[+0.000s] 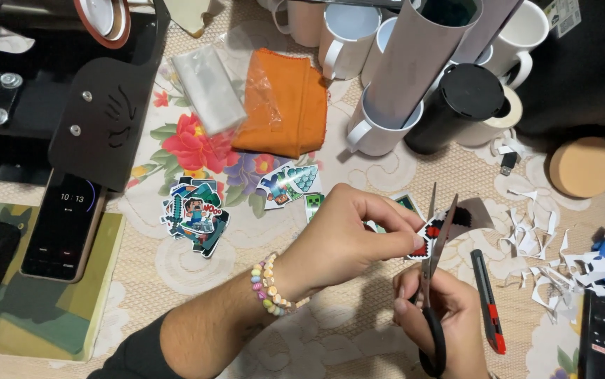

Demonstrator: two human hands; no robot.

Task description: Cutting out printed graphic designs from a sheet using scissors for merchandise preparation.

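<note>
Cutting: right hand [443, 309] works black-handled steel scissors [432, 281], blades parted around a red-and-black printed sticker sheet [441, 226].
Grip: left hand [348, 238] pinches that sheet.
Next: probably turning the sheet into the blades.

Left hand [348, 235] pinching printed sticker [450, 223], right hand [443, 309] below it gripping scissors [432, 274], blades open around sticker edge, paper scraps [548, 260] right of hands

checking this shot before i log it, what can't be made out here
Head view only:
- Sticker design: partly covered by the scissors blades and left hand fingers.
- Right hand: cut off by the bottom edge.
- Mugs at top: cut off by the edge, blocked by a grey tube.
- Sticker pile: overlapping, lower ones hidden.
</note>
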